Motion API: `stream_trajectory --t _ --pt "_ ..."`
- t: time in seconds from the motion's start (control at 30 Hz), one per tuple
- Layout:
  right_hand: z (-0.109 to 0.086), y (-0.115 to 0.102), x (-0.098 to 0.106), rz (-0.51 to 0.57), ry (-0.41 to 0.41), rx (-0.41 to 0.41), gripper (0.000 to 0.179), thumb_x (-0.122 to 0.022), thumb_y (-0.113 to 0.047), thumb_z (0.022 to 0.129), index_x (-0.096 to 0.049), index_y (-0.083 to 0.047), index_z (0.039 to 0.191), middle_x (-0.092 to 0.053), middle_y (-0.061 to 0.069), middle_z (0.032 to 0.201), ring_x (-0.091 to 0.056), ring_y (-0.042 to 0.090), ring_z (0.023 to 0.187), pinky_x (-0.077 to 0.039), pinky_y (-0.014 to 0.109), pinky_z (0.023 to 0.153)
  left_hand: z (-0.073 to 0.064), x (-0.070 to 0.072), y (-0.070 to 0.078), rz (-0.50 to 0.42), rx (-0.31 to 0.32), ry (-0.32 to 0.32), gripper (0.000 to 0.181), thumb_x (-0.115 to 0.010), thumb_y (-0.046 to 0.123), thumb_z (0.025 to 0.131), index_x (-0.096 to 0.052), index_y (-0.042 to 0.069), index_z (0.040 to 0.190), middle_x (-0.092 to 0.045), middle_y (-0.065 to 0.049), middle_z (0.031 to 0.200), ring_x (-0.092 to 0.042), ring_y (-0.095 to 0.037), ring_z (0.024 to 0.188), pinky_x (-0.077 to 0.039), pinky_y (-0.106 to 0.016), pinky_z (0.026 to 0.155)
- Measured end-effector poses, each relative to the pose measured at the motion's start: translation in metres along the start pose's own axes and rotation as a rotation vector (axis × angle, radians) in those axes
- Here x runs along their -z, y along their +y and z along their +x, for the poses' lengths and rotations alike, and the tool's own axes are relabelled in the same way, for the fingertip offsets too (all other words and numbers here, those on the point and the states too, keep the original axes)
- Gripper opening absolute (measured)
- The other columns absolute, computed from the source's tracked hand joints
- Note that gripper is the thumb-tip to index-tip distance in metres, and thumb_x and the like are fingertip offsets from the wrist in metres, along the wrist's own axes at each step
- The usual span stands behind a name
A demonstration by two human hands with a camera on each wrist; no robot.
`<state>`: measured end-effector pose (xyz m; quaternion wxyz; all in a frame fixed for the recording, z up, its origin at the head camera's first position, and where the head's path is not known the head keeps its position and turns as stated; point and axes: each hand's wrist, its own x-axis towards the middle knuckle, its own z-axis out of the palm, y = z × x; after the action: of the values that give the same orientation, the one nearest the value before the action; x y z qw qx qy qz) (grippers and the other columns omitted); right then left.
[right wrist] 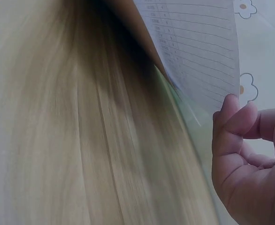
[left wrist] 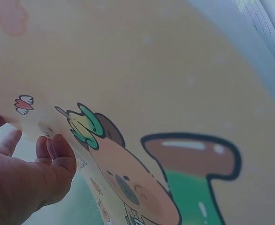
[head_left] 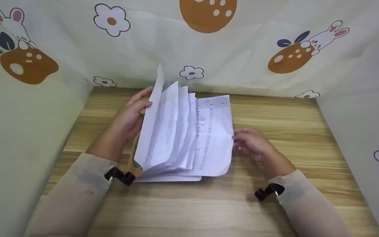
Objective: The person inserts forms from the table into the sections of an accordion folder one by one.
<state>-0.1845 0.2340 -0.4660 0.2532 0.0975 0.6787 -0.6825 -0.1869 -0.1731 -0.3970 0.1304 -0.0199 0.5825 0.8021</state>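
Note:
A notebook (head_left: 168, 131) of white pages stands partly fanned open on the wooden table. Its cover (left wrist: 128, 65) is tan with a cartoon animal, a green shape and a small winged heart, seen in the left wrist view. My left hand (head_left: 130, 118) grips the cover's outer edge, thumb on the inner side, keeping it raised and tilted. Several pages bow between the cover and the right side. At the right, my right hand (head_left: 252, 144) pinches the outer edge of a printed sheet (head_left: 214, 138) with rows and columns. That same sheet (right wrist: 198, 47) hangs from thumb and finger in the right wrist view.
The wood-grain table (head_left: 189, 207) runs around the notebook. Behind and at both sides stand cloth walls (head_left: 242, 42) printed with rabbits, orange fruit and flowers. Both sleeves carry black wrist mounts (head_left: 120, 176).

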Motion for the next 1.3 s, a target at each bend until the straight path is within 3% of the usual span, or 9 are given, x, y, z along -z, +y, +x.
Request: stream_trajectory --t 0.17,0.43,0.9,1.3 --pt "0.006 -0.002 -0.006 0.003 -0.031 -0.003 0.031 -0.062 -0.003 0.100 -0.061 0.003 0.131 -0.073 -0.001 0.084 -0.067 0.008 0.070 -0.054 0.016 0.060 0.000 -0.002 0.000 0.011 0.009 -0.006 0.059 -0.048 0.011 0.108 -0.043 0.027 0.164 -0.059 -0.002 0.133 -0.066 -0.023 0.110 -0.059 -0.031 0.088" --pt "0.018 -0.005 -0.035 -0.021 -0.064 0.004 0.040 -0.065 -0.005 0.101 -0.060 0.006 0.139 -0.073 0.000 0.086 -0.068 0.009 0.071 -0.056 0.017 0.062 0.001 -0.003 -0.002 0.006 0.016 -0.020 0.058 -0.047 0.011 0.108 -0.043 0.027 0.164 -0.060 -0.002 0.131 -0.067 -0.022 0.106 -0.058 -0.031 0.087" --pt "0.037 0.000 -0.082 -0.043 0.016 0.062 0.031 -0.074 -0.005 0.096 -0.069 0.001 0.126 -0.073 0.001 0.088 -0.072 0.010 0.068 -0.053 0.019 0.057 0.000 -0.006 -0.005 -0.008 -0.005 -0.035 0.058 -0.046 0.011 0.108 -0.043 0.026 0.164 -0.061 -0.003 0.130 -0.068 -0.021 0.105 -0.060 -0.030 0.086" --pt "0.043 0.001 -0.083 -0.036 0.033 0.077 0.031 -0.076 -0.007 0.096 -0.072 -0.001 0.127 -0.075 0.002 0.093 -0.073 0.011 0.069 -0.054 0.020 0.056 0.001 -0.010 -0.006 -0.006 0.001 -0.034 0.058 -0.048 0.011 0.108 -0.043 0.026 0.164 -0.060 -0.002 0.133 -0.064 -0.024 0.113 -0.057 -0.032 0.091"
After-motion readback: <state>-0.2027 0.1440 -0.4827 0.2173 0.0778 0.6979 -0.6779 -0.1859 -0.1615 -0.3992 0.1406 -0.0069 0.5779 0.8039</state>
